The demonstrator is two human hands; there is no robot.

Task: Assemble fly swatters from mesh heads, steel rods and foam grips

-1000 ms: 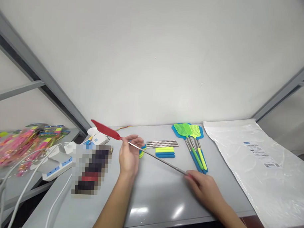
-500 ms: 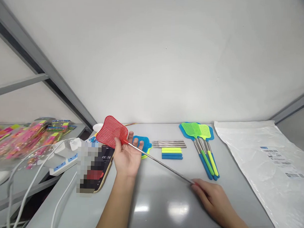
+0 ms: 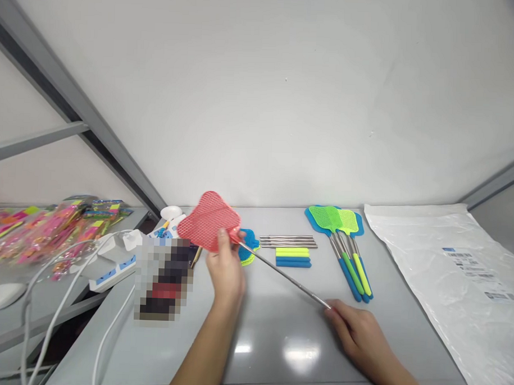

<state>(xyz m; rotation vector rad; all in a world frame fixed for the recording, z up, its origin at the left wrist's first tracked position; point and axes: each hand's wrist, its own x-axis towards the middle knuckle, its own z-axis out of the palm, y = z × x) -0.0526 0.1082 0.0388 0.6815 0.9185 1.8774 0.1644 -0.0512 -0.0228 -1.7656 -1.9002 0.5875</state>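
Basically the red swatter (image 3: 209,218) is up over the desk (image 3: 269,327), left hand (image 3: 228,273) pinching its neck, right hand (image 3: 359,329) wrapped round its handle end toward the front edge, likely steadying that long rod (image 3: 287,278).

Wall (image 3: 280,114) — pale grey, faintly marked. Table (image 3: 268,358) — grey, glossy, bright reflections (image 3: 302,351) near front edge. Slanting grey posts (image 3: 115,151), left and right.

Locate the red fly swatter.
In the head view, the red fly swatter is held above the grey table: its mesh end is left of centre at the left hand, its other end in the right hand.
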